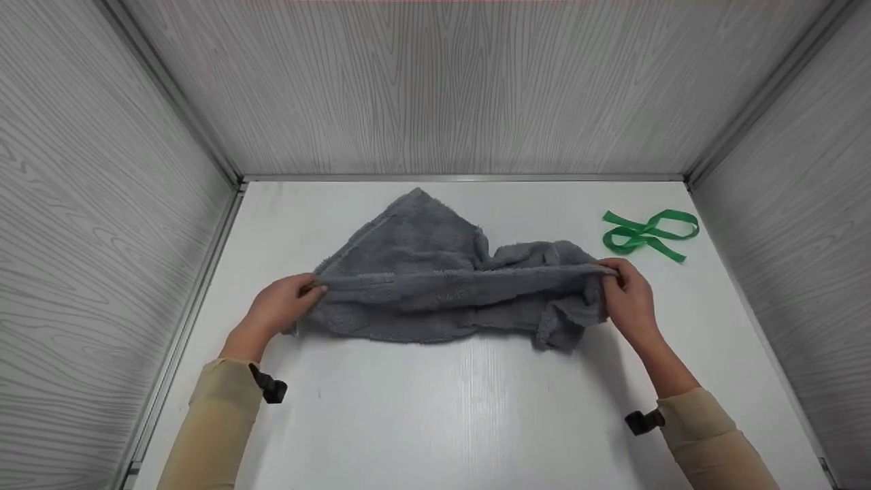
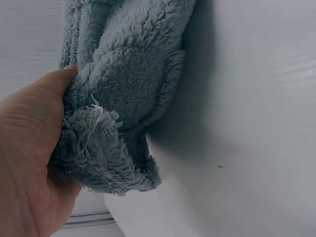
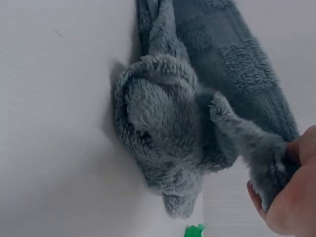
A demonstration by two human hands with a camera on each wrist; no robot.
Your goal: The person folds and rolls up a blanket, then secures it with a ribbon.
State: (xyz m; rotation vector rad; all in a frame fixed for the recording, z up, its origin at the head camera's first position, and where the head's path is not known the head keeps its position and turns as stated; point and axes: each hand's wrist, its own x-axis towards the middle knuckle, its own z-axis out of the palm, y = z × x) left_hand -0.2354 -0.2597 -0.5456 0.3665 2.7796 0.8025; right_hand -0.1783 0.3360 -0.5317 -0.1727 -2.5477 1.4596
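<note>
A grey fluffy towel (image 1: 422,238) lies crumpled on the white table, one corner pointing to the back. Its front edge is drawn out straight between two hands. At the left end, the left hand (image 1: 282,303) pinches the cloth between thumb and fingers; in the left wrist view a loose white thread (image 2: 93,118) hangs from the towel near that grip. The right hand (image 1: 629,296) pinches the other end of the edge. Beneath this stretched edge, folds of the towel (image 3: 158,108) bunch up in the right wrist view.
A green ribbon (image 1: 646,233) lies looped at the back right of the white table (image 1: 422,415). Grey wood-grain panels (image 1: 435,88) enclose the table at the back and on both sides. Small black cameras sit on both wrists, over beige sleeves (image 1: 218,415).
</note>
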